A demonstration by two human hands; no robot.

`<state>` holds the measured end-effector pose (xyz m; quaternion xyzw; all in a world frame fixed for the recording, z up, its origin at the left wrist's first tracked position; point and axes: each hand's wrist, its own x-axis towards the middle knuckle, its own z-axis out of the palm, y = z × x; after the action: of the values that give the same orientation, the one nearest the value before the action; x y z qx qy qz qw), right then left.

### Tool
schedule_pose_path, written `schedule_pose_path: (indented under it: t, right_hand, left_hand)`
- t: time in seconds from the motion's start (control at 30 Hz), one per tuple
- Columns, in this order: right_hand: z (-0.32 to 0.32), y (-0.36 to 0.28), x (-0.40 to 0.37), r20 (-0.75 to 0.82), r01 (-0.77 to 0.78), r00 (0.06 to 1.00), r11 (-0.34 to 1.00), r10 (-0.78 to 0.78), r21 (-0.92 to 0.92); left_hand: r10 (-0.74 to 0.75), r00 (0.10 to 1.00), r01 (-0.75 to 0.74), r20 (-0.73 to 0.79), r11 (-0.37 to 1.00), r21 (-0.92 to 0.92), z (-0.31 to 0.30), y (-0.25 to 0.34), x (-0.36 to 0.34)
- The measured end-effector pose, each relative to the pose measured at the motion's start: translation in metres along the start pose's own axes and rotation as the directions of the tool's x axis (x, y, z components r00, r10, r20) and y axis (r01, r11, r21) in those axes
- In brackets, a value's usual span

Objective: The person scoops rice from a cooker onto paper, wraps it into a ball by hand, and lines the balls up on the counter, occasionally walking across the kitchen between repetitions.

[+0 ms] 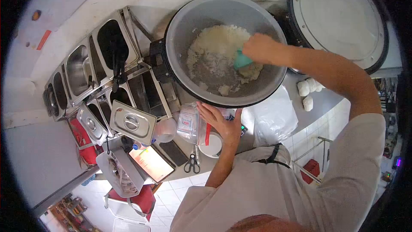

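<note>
My right hand [264, 49] reaches into a large rice cooker pot [182, 15] with its fingers closed around a teal scoop [243, 60]. The scoop's lower edge meets the cooked rice [221, 36], which clings to the pot's floor in a thin, patchy layer with a thicker patch at the far side. My left hand [221, 122] lies at the pot's near outer side, fingers spread and holding nothing visible. Beside it is a clear plastic package [188, 124]. A round white object [211, 146] sits partly behind my left wrist.
At the right back rests the cooker's round lid [341, 21]. White wrapped balls [308, 90] and plastic bags [274, 116] lie right of the pot. Steel food pans [79, 71] with a loose lid [133, 122], a lit tablet [151, 162] and scissors [192, 163] occupy the left.
</note>
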<state>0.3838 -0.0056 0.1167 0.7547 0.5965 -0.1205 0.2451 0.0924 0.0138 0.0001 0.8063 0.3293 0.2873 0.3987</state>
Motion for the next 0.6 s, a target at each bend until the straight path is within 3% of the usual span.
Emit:
schedule_pose_path:
  t: [0.07,0.17,0.27,0.47,0.57,0.6]
  right_hand:
    - [-0.011,-0.021,-0.015,0.026,0.080,0.996,0.997,-0.081,0.015]
    - [0.002,-0.021,-0.007,0.197,0.079,0.974,0.983,-0.111,0.163]
    - [-0.006,-0.031,-0.009,0.250,0.096,0.954,0.961,-0.163,0.261]
    - [-0.037,-0.018,-0.029,0.171,0.065,0.957,0.745,-0.236,0.664]
    - [-0.010,0.007,-0.027,0.025,0.132,0.970,0.607,-0.243,0.784]
    - [-0.012,0.016,-0.025,0.115,0.028,0.968,0.553,-0.222,0.833]
  left_hand:
    - [-0.007,1.000,0.007,-0.014,1.000,0.003,0.002,0.000,0.000]
    - [-0.018,1.000,0.018,-0.004,1.000,-0.026,0.004,0.000,-0.001]
    - [0.002,1.000,-0.002,-0.016,1.000,0.004,0.001,0.006,-0.002]
    - [0.012,1.000,-0.012,-0.018,1.000,-0.006,0.000,0.003,-0.004]
    - [-0.019,1.000,0.019,0.002,1.000,-0.002,-0.001,0.003,-0.002]
    - [-0.019,1.000,0.019,0.000,1.000,0.004,0.001,0.002,-0.002]
